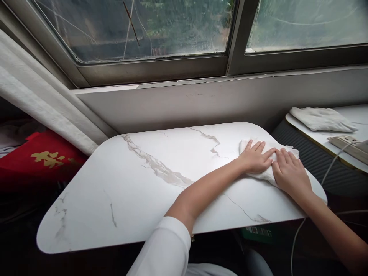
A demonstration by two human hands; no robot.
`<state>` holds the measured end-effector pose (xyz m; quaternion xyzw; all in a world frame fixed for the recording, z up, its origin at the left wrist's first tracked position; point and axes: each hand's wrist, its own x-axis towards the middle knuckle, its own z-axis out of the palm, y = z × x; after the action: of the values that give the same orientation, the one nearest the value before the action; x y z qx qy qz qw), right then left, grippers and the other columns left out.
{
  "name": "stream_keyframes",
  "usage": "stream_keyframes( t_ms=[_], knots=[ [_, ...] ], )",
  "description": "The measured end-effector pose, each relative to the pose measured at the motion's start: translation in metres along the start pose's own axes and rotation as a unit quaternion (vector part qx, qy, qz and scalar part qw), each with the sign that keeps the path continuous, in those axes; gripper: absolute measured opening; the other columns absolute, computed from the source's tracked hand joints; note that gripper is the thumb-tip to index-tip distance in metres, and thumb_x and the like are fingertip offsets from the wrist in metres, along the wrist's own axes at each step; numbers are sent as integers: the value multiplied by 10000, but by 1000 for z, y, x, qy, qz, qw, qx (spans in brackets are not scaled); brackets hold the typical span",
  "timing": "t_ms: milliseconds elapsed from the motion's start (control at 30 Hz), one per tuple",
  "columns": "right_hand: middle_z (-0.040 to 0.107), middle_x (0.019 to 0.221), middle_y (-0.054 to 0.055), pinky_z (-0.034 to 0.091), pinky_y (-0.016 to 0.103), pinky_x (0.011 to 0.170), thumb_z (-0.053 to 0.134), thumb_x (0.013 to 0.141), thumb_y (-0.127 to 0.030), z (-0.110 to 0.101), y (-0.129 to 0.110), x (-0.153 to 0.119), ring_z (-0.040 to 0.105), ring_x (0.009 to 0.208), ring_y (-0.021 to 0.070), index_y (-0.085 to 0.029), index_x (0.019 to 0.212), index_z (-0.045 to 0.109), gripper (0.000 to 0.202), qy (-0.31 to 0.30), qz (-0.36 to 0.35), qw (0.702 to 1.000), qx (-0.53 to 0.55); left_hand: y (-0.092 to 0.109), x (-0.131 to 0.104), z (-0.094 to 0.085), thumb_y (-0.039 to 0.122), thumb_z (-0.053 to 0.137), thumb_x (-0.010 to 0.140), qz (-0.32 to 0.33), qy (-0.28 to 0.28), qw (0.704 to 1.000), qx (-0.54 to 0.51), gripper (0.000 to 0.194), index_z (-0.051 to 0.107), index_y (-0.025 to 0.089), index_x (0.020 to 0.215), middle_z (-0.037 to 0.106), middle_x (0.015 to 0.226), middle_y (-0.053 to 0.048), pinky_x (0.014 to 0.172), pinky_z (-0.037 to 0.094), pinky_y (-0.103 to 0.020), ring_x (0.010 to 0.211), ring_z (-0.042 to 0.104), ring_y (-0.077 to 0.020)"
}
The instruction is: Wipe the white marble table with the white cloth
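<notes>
A white marble-patterned table (138, 207) with rounded corners stands in front of me. Near its right end lies a folded white cloth (264, 175). My left hand (255, 156) rests flat on the cloth's left part, fingers spread. Beside it my right hand (290, 172) presses on the cloth's right part with its fingers stretched out. The fingertips of the two hands meet or nearly meet. Most of the cloth is hidden beneath them.
Behind the table are a low wall and a window (155, 69). On the right, a second table (356, 113) holds another white cloth (322, 118) and a power strip (346, 145) with a cable. A curtain (51, 92) and a red bag (37, 161) are at left.
</notes>
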<state>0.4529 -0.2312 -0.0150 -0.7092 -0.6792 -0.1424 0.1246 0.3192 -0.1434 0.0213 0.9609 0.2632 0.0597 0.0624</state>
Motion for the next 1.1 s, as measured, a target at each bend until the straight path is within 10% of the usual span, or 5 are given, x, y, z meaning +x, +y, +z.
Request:
stream_keyframes(
  t_ms=[333,600,767,900,1100],
  knots=[
    [323,1471,214,258,533,1071,202,915,-326,-21,-150,9,265,1363,346,-25,1390,370,587,-75,26,995,55,-61,-134,-19,373,239,969,-65,9,998,-26,533,234,176,1464,209,1535,-129,1134,47,-463,1420,127,-234],
    [255,1490,230,168,563,1092,290,926,-331,-18,-361,38,197,1382,364,-1,1424,309,598,-112,-187,957,192,-153,-328,-47,254,232,902,-354,66,933,16,555,316,69,1419,321,1497,-107,1142,135,-377,1389,245,-194],
    [283,1466,268,175,589,1078,337,919,-370,-28,-482,21,238,1364,386,16,1392,345,610,-98,-305,909,265,-176,-452,-62,287,195,880,-482,148,860,76,521,493,118,1272,531,1332,-109,1096,254,-332,1264,432,-192],
    [374,1434,237,244,572,1056,393,911,-367,-36,-520,5,312,1331,356,-25,1344,401,552,-61,-371,877,298,-159,-503,-61,304,211,876,-532,166,822,118,505,494,122,1254,552,1293,-143,1073,286,-391,1238,459,-245],
    [444,1402,175,278,519,1053,389,922,-390,-39,-501,-9,375,1284,325,-84,1298,461,491,-4,-466,830,307,-106,-501,-47,286,244,876,-600,151,769,161,501,470,75,1270,496,1331,-216,1071,248,-521,1272,411,-340]
  ],
)
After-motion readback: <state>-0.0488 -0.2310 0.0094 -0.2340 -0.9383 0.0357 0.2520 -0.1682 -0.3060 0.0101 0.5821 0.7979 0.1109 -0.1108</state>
